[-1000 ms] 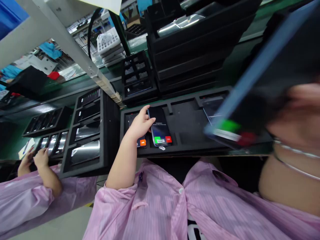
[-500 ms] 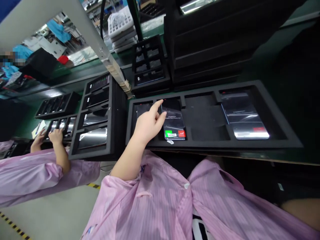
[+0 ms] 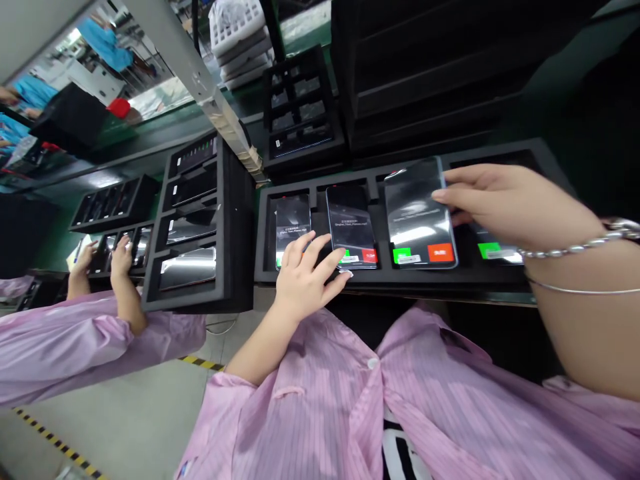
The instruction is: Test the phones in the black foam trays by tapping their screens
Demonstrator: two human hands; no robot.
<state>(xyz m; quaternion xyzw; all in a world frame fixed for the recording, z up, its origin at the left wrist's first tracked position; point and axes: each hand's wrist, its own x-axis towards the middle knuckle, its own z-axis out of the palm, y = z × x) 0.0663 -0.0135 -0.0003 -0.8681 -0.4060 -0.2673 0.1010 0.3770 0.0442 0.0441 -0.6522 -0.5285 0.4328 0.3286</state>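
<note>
Right hand (image 3: 510, 203) half open, fingers long and nearly flat, fingertips (image 3: 445, 195) at the right edge of a black smartphone (image 3: 420, 213). Thumb out of sight, so no telling grip from mere touch. That black smartphone tilted, top corner out past the far rim of a black foam tray (image 3: 400, 287), lower end down in its slot. Left hand (image 3: 305, 283) open and spread, holding nothing, fingers just beside the lower ends of a left-end smartphone (image 3: 293, 223) and a second smartphone (image 3: 350, 227).

Main risk: a tilted phone on light fingertip contact, liable to slip and knock a foam divider or a neighbouring phone if the fingers ease off. Also scratched glass, from the chain bracelet (image 3: 575, 248) and thin bangle (image 3: 580, 290) on the right wrist close above a fourth smartphone (image 3: 495, 252), or from fingernails near the screens.

Count: four smartphones in the one tray, one per slot; two hands; two wrist bands. Just left of it, a second foam tray (image 3: 235, 227) with four compartments of shiny panels, exact contents unclear. Farther left, a co-worker's two hands (image 3: 120, 260) over a small black tray (image 3: 143, 247).
</note>
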